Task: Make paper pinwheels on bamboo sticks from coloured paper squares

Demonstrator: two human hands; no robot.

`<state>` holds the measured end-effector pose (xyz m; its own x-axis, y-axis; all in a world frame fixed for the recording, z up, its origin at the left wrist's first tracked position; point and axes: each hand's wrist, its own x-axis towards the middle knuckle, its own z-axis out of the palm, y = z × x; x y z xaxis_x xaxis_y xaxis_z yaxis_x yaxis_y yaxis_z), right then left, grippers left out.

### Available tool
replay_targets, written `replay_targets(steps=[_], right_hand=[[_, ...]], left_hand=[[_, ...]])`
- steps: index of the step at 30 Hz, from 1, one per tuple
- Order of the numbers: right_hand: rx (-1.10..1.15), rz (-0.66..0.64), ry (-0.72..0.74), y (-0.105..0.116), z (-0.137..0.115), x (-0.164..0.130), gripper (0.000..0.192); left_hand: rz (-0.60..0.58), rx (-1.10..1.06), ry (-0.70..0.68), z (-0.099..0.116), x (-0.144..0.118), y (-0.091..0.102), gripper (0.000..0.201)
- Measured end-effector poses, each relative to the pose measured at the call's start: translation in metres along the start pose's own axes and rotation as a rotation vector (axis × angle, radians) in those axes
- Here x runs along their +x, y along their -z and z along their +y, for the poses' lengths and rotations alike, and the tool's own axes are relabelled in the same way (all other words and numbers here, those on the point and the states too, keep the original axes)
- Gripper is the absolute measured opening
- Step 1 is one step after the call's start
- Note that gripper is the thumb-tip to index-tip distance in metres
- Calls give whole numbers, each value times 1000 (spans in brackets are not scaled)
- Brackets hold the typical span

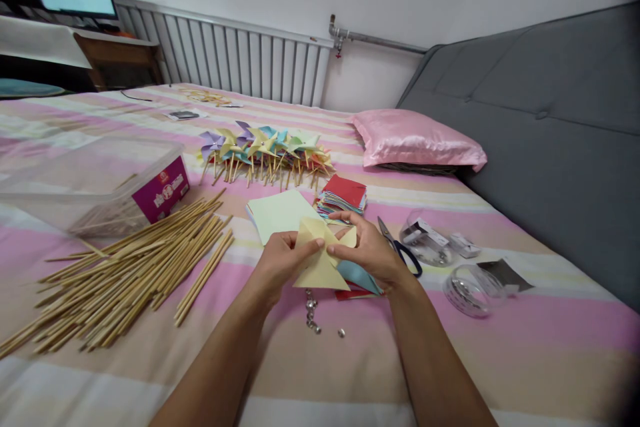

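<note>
Head view, frame centre: both hands are working one pale yellow paper square [320, 260], partly folded into pinwheel shape, held just above the striped bedsheet [500, 340]. Left hand [280, 260] is gripping the paper's left edge, thumb on top, fingers closed under it. Right hand [367, 250] is pinching the folded points at the paper's middle, fingers narrow, thumb pressing against the centre. Blue and red paper pieces [357, 280] are lying directly under the right hand, touching the yellow one's lower right corner. Just below the paper, a few small metal pins [313, 313] are sitting loose on the sheet. Just above the hands: a flat light-green sheet [277, 213] and a stack of coloured paper squares [343, 197], red on top. Right of the right hand, scissors [400, 250] are lying with blue handles toward the wrist; further right, tape rolls [467, 290] in clear packaging. Left of frame: big pile of bamboo sticks [125, 273], with a clear plastic box [95, 183] above it. Upper centre: row of finished pinwheels [265, 150] lying on sticks. Upper right: pink pillow [415, 140] against the grey headboard [545, 127].
</note>
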<state>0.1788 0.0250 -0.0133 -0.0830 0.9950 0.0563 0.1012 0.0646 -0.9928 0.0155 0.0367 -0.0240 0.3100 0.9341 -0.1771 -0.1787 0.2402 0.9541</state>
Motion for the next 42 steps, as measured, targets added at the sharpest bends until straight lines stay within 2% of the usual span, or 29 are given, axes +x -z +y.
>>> replay_targets(steps=[6, 19, 26, 33, 42], right_hand=[[-51, 11, 9, 1, 3, 2, 50], [-19, -7, 9, 1, 2, 1, 52], [3, -34, 26, 1, 2, 1, 54], [-22, 2, 15, 1, -3, 1, 55], [206, -10, 25, -3, 5, 5, 64]], left_hand=[[7, 29, 16, 0, 1, 1, 35], [-1, 37, 14, 0, 1, 0, 32], [-13, 13, 16, -1, 1, 1, 37], [-47, 61, 10, -1, 1, 0, 38], [-22, -21, 1, -3, 3, 2, 38]])
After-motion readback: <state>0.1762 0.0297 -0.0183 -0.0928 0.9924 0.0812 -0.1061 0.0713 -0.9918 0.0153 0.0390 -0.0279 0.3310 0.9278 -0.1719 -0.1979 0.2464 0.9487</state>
